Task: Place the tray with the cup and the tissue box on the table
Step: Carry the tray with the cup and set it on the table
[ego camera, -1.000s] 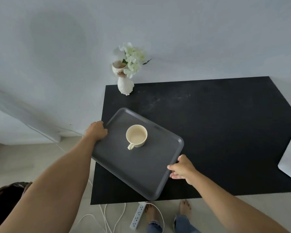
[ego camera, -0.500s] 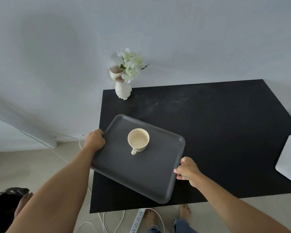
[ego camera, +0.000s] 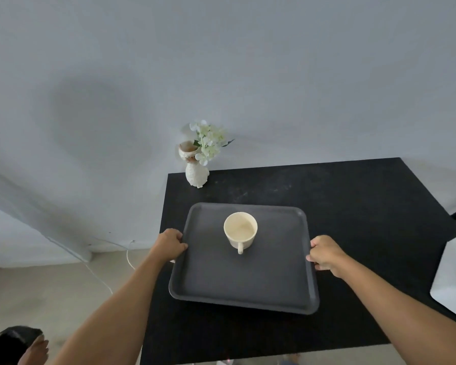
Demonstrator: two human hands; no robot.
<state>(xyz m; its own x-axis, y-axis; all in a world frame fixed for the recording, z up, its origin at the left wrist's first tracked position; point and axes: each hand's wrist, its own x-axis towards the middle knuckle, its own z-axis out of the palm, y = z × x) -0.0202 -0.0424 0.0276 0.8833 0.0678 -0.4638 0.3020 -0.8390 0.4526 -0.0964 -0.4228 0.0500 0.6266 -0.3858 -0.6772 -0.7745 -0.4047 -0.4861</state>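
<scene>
Over the black rectangular counter [ego camera: 353, 206], in front of the white ceramic animal-shaped vase [ego camera: 196, 175], the dark grey rectangular plastic tray [ego camera: 244, 275] has swung from a diagonal to nearly square with the counter's edges. It now looks ready to be set down. Its long axis runs left to right. The cream ceramic cup [ego camera: 240, 230] stands upright on it, handle toward the person. The left hand [ego camera: 170, 245] and right hand [ego camera: 324, 252] each have a grip closed on a short rim.

Vase [ego camera: 197, 175] blocks far-left corner; table [ego camera: 353, 206] right of tray [ego camera: 244, 283] apparently free.
</scene>
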